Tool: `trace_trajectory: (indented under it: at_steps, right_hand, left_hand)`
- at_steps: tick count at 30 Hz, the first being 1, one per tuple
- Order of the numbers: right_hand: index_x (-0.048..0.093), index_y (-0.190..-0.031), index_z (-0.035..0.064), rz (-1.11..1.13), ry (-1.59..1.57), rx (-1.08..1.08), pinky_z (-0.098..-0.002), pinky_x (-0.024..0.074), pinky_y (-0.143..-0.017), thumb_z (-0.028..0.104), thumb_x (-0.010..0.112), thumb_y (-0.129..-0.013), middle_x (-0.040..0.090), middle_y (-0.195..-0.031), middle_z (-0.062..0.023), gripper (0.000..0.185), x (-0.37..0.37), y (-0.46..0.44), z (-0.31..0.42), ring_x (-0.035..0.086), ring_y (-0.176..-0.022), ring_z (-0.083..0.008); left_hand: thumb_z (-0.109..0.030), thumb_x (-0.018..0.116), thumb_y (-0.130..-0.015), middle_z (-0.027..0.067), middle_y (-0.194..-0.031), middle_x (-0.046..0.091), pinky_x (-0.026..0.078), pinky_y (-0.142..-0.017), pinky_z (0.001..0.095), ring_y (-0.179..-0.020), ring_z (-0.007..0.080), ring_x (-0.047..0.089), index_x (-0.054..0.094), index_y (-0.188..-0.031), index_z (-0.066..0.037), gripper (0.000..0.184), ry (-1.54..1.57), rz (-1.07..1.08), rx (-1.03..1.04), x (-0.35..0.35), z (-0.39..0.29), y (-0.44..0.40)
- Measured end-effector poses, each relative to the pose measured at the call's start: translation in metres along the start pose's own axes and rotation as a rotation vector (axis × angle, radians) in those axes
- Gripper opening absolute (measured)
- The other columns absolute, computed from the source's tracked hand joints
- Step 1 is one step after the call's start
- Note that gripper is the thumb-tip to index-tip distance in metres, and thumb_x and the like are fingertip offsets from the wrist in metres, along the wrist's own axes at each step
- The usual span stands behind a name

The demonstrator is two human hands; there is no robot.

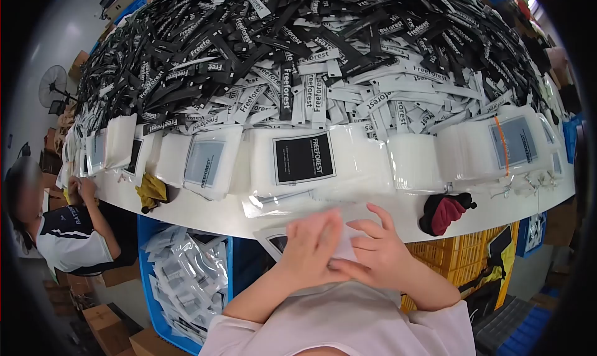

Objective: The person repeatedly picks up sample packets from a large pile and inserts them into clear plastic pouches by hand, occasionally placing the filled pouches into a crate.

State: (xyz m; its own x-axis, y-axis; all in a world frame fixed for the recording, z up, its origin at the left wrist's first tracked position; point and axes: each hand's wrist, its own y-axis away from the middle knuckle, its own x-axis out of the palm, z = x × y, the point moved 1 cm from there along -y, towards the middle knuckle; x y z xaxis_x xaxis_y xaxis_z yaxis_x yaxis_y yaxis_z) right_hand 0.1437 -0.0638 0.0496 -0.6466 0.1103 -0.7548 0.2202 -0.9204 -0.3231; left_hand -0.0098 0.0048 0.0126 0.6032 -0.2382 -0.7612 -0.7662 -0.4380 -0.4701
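Observation:
Close to my body at the table's front edge, my left hand (314, 247) is blurred by motion, its fingers over a pale bag (345, 248). Against the right side of that bag is my right hand (376, 250), thumb pressed to it and other fingers spread and curled. Part of a bag with a dark label (277, 239) shows left of my left hand. Just beyond both hands lies a stack of clear bags (367, 154), the top one with a black FREEFOREST label (305, 157). My left hand hides part of what lies beneath it.
A large heap of black and white sachets (286, 63) covers the table's back. More bag stacks (205, 160) stand either side. A red and black pouch (444, 213) and yellow cloth (150, 192) lie near the edge. Below are a blue bin (144, 262) and yellow crate (435, 256). A co-worker (74, 231) is left.

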Motion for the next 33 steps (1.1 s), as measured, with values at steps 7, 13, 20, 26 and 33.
trace_trajectory:
  at_steps: [7,13,20,26,33]
  right_hand:
    - [0.062,-0.077,0.0043,-0.117,-0.287,0.092,-0.0403,0.038,-0.087,0.011,0.069,-0.071,0.059,-0.085,-0.0054,0.011,0.003,0.0,-0.012,0.053,-0.092,-0.0252]
    - [0.064,-0.088,0.002,-0.105,-0.748,0.502,-0.031,0.0434,-0.073,0.008,0.067,-0.073,0.06,-0.087,-0.0083,0.016,0.013,0.006,-0.007,0.054,-0.079,-0.0251]
    - [0.064,-0.091,0.0051,-0.067,-0.575,0.225,-0.0328,0.044,-0.064,0.013,0.062,-0.078,0.061,-0.078,-0.0078,0.015,0.033,-0.004,-0.009,0.057,-0.074,-0.023]
    - [0.064,-0.099,0.0092,0.201,-0.173,-0.191,-0.0369,0.0462,-0.07,0.024,0.06,-0.08,0.064,-0.089,-0.0065,0.025,0.033,-0.05,-0.01,0.06,-0.081,-0.0228]
    - [0.058,-0.098,0.0057,-0.337,0.583,-0.001,-0.0354,0.0422,-0.084,0.008,0.059,-0.075,0.06,-0.098,-0.0078,0.023,0.001,-0.159,-0.197,0.049,-0.103,-0.0256]
  left_hand:
    - [-0.011,0.073,-0.069,0.0098,-0.089,0.064,0.048,-0.067,0.0248,-0.073,0.0153,0.061,0.025,-0.137,-0.003,0.084,0.878,0.2,-0.722,-0.028,0.007,-0.007]
    - [-0.004,0.066,-0.075,0.0061,-0.081,0.065,0.044,-0.058,0.0192,-0.067,0.0068,0.056,0.06,-0.102,0.002,0.028,1.056,-0.044,-0.631,-0.018,0.009,0.006]
    - [0.003,0.061,-0.075,0.0127,-0.075,0.063,0.037,-0.044,0.0228,-0.051,0.0159,0.051,0.063,-0.089,0.005,0.014,0.734,-0.088,-0.359,-0.034,0.019,0.019]
    - [-0.004,0.061,-0.075,0.0146,-0.085,0.065,0.045,-0.071,0.0329,-0.078,0.0237,0.06,0.063,-0.096,0.005,0.022,0.837,-0.003,-0.422,-0.106,0.036,0.075]
    - [-0.015,0.073,-0.069,0.0109,-0.108,0.059,0.043,-0.078,0.0289,-0.092,0.0217,0.058,0.059,-0.11,-0.005,0.045,0.089,0.223,-1.015,-0.135,0.045,0.145]
